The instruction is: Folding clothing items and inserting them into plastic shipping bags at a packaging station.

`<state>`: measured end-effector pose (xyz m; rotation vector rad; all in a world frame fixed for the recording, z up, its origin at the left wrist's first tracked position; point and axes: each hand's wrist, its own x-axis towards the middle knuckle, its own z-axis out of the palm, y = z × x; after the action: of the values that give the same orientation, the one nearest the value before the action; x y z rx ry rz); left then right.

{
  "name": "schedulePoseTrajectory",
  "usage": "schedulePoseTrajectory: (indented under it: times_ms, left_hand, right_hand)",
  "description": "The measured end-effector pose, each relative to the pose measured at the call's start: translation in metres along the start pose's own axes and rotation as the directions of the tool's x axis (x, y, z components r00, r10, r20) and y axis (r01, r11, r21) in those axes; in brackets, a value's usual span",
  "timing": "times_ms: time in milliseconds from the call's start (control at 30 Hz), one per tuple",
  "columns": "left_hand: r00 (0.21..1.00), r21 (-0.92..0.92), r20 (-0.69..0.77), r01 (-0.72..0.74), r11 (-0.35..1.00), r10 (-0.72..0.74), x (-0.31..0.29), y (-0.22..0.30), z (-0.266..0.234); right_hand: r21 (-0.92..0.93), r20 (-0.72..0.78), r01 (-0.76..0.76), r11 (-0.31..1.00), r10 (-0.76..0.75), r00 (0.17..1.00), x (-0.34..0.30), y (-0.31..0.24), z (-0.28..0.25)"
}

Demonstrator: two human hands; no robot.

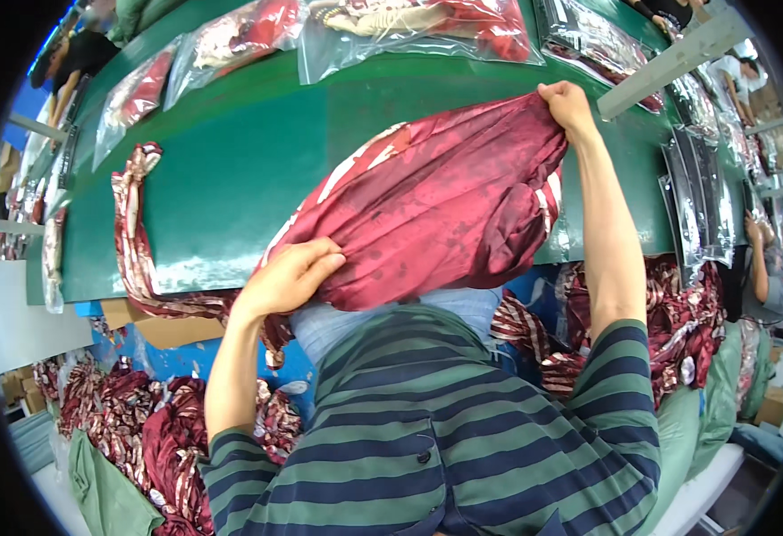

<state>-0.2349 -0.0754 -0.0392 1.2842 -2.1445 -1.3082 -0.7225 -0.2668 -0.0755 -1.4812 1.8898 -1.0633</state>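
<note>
The glossy dark-red cloth with dark blotches and a cream-patterned border (436,196) lies across the near edge of the smooth green table (222,205). The right hand (570,109) clamps its far right corner; the left hand (291,275) covers its near left edge, pinch not discernible. Overhanging slack could drag the cloth down or crease it. Long axis: diagonal, near left to far right, clamped corner pointing far right.

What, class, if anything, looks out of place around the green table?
The crumpled red-and-cream fabric heap at lower left looks untidy below the smooth green table, while clear plastic packages lie flat along its far side. The held shiny red cloth shows dark blotches, perhaps its print; nothing looks spilled.
</note>
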Motion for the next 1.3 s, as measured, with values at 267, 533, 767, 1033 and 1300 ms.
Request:
schedulePoseTrajectory:
  times_ms: [267, 533, 767, 1033, 1300]
  left_hand:
    - [0.98, 0.13, -0.123, 0.174, 0.976, -0.158, -0.003, 0.03, 0.012]
    - [0.939, -0.097, -0.25, 0.216, 0.971, -0.234, 0.004, 0.006, 0.03]
    - [0.899, -0.14, -0.27, 0.317, 0.938, -0.344, 0.014, -0.005, 0.031]
    - [0.912, 0.313, -0.352, 0.328, 0.891, -0.212, 0.02, 0.004, 0.032]
    - [0.736, 0.305, -0.116, -0.613, 0.729, 0.667, 0.156, 0.05, 0.113]
  right_hand:
    - [-0.421, -0.064, -0.079, 0.904, 0.057, 0.996, -0.022, 0.015, 0.016]
    - [-0.638, -0.123, -0.067, 0.767, -0.015, 0.992, -0.034, 0.009, 0.03]
    - [-0.741, -0.182, 0.009, 0.672, -0.214, 0.96, -0.04, 0.017, 0.043]
    - [-0.75, -0.269, 0.035, 0.66, -0.353, 0.896, -0.045, 0.03, 0.047]
    - [-0.748, -0.27, 0.072, 0.66, -0.401, 0.875, -0.044, 0.03, 0.052]
